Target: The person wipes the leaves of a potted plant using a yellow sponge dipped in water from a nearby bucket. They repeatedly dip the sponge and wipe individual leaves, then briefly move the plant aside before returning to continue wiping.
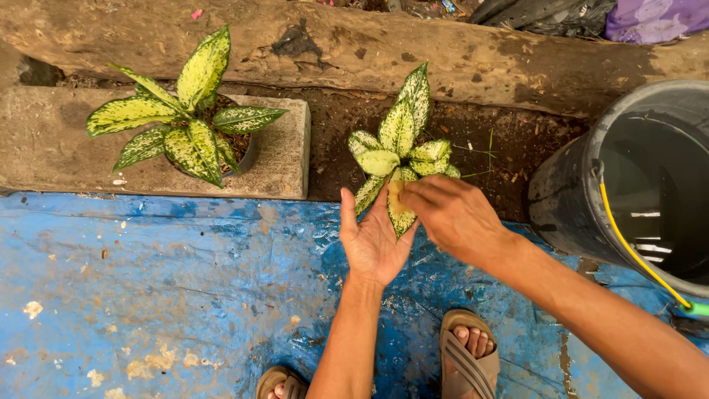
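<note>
I see my left hand (373, 240) open under a leaf (399, 210); my right hand (452, 214) hides it, seemingly pinching a sponge (395, 193); bucket (569, 199) crowds right.

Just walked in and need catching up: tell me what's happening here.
A person crouches over a small plant with yellow-green speckled leaves. The left hand lies palm up under one leaf, while the right hand presses a small yellowish pad against it. A second, similar plant sits in a pot on a concrete block, and a dark bucket of water stands at the right.
</note>
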